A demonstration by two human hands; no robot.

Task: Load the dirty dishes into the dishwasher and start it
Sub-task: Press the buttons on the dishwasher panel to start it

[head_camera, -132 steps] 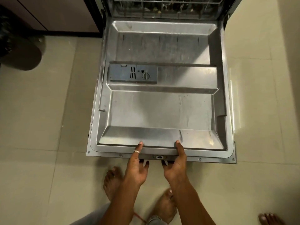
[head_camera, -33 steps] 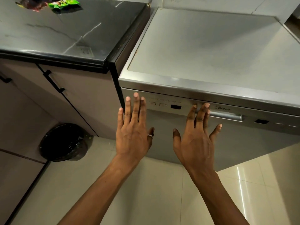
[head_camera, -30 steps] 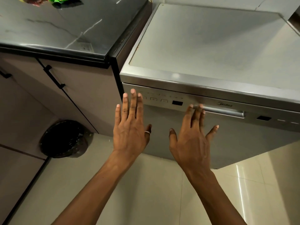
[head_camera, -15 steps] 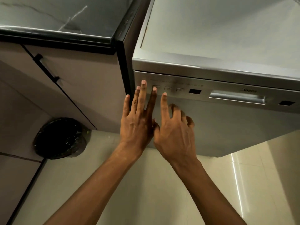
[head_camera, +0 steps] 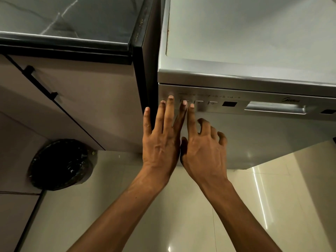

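A stainless steel dishwasher (head_camera: 254, 139) fills the upper right, its door closed. Along the top of the door runs a control panel (head_camera: 205, 103) with 3 small square buttons (head_camera: 198, 102) in a row, a dark display window (head_camera: 229, 104) to their right, and further right a recessed door handle (head_camera: 274, 108).

Both bare hands reach up to the left end of this panel. The left hand (head_camera: 160, 142) is flat and open, its fingers (head_camera: 170, 110) straight and held together, gripping nothing; the tips lie at the panel's left edge, and the index tip covers the leftmost button. The right hand (head_camera: 203, 151) sits just beside it, the 2 hands touching at the thumb side. Its index finger (head_camera: 191, 115) points up, its tip just below the gap between the first and second buttons, while its other fingers curl loosely inward and hold nothing.

Directly left of the dishwasher stands a dark-topped counter (head_camera: 69, 20) over a pale cabinet door (head_camera: 87, 106) with a black bar handle (head_camera: 39, 82); a narrow dark gap separates them. A round bin with a black liner (head_camera: 60, 164) sits on the floor below the cabinet. Glossy pale floor tiles (head_camera: 163, 215) lie open beneath both forearms and to the right.
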